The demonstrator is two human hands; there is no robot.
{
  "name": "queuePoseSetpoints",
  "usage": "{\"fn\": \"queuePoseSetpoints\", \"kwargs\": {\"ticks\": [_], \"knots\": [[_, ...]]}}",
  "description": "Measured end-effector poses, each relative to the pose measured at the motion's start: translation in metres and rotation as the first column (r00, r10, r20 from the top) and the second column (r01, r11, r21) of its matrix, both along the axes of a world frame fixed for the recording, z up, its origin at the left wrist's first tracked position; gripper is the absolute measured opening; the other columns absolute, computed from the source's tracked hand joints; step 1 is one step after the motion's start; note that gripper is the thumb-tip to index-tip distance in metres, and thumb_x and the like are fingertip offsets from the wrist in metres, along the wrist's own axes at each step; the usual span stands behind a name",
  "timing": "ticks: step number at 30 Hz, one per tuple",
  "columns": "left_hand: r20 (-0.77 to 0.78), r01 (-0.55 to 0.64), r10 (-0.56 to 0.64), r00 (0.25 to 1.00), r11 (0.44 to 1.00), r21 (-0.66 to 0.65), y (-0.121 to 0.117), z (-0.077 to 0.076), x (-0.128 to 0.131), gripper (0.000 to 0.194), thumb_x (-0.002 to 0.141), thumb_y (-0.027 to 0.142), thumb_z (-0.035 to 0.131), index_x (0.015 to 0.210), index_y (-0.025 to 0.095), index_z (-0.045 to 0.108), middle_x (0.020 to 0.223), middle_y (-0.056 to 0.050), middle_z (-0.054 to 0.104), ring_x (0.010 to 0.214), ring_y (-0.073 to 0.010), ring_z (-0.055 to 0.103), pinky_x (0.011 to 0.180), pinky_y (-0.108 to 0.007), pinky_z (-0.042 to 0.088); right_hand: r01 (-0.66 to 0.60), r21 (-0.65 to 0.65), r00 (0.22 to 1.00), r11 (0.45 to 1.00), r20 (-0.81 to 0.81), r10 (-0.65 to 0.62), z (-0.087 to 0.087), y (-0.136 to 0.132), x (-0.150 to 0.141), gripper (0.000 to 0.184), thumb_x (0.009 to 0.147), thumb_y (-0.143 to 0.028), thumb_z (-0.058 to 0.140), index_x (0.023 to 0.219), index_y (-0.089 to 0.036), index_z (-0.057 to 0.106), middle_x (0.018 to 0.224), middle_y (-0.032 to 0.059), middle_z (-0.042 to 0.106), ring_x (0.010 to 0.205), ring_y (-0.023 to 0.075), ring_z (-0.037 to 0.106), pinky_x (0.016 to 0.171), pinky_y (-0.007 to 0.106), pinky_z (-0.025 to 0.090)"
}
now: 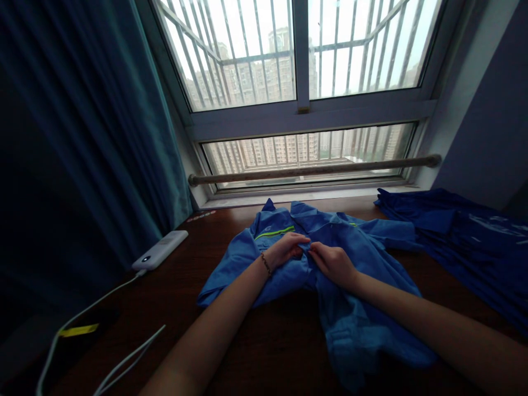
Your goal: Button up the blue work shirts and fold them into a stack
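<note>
A blue jacket (243, 250) with a yellow-green stripe across its chest lies spread on the dark wooden surface, its collar toward the window. Over its front, my left hand (287, 248) pinches a bit of the cloth between closed fingers. My right hand (333, 263) grips the fabric just beside it, the fingertips of both hands almost meeting. Whatever small part sits between the fingertips is hidden. One sleeve hangs toward me below my right hand, and part of the jacket passes under my right forearm. A beaded bracelet (266, 264) circles my left wrist.
Darker blue cloth (462, 231) lies at the right, touching the jacket's sleeve. On the left, a white power bank (161, 250) has a white cable (94, 302) plugged in. Behind are a barred window, a horizontal rail (313, 171) and a blue curtain (103, 121).
</note>
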State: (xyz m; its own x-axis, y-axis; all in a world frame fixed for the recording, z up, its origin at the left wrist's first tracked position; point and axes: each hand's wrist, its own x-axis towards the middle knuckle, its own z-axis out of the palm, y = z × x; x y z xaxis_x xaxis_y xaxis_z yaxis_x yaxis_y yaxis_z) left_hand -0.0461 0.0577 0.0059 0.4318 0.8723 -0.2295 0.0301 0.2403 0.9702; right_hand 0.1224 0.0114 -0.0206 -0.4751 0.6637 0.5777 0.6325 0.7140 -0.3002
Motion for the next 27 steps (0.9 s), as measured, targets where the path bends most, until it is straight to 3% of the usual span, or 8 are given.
{"fn": "queuePoseSetpoints", "kwargs": {"ticks": [5,14,19,27], "knots": [[0.033,0.089,-0.090,0.995,0.996,0.023,0.001,-0.005,0.000,0.029,0.061,0.033,0.068,0.061,0.013,0.048,0.045,0.008,0.040,0.036,-0.0016,0.035,0.035,-0.016,0.022,-0.009,-0.022,0.999,1.000,-0.034,0.008,0.004,-0.001,0.000,0.022,0.089,-0.027,0.034,0.094,-0.017,0.052,0.080,0.0045,0.062,0.066,0.0136,0.060,0.060,0.023,0.042],[-0.063,0.013,-0.012,0.998,1.000,0.010,-0.006,0.003,0.005,0.037,0.055,0.036,0.072,0.058,0.014,0.043,0.047,0.009,0.035,0.036,-0.0001,0.028,0.036,-0.016,0.018,-0.059,-0.015,0.990,0.998,-0.127,0.056,-0.001,0.005,0.000,0.025,0.088,-0.022,0.033,0.101,-0.017,0.054,0.092,0.0071,0.064,0.083,0.0160,0.061,0.073,0.026,0.046],[-0.100,0.012,-0.011,0.995,1.000,0.017,-0.009,0.006,0.006,0.038,0.053,0.037,0.073,0.057,0.014,0.043,0.048,0.009,0.036,0.036,-0.0004,0.028,0.036,-0.016,0.018,-0.024,-0.026,0.997,0.999,-0.071,0.022,0.000,0.005,0.001,0.023,0.086,-0.025,0.039,0.098,-0.017,0.056,0.080,0.0051,0.064,0.068,0.0148,0.060,0.063,0.025,0.045],[-0.139,0.061,-0.034,0.990,0.979,0.193,-0.003,-0.007,0.007,0.040,0.059,0.049,0.065,0.056,0.014,0.046,0.041,0.008,0.035,0.036,-0.0029,0.029,0.037,-0.019,0.019,0.047,-0.015,0.999,0.999,0.008,-0.047,-0.003,0.005,0.001,0.026,0.089,-0.028,0.033,0.088,-0.015,0.056,0.076,0.0063,0.064,0.068,0.0160,0.061,0.062,0.025,0.043]]}}
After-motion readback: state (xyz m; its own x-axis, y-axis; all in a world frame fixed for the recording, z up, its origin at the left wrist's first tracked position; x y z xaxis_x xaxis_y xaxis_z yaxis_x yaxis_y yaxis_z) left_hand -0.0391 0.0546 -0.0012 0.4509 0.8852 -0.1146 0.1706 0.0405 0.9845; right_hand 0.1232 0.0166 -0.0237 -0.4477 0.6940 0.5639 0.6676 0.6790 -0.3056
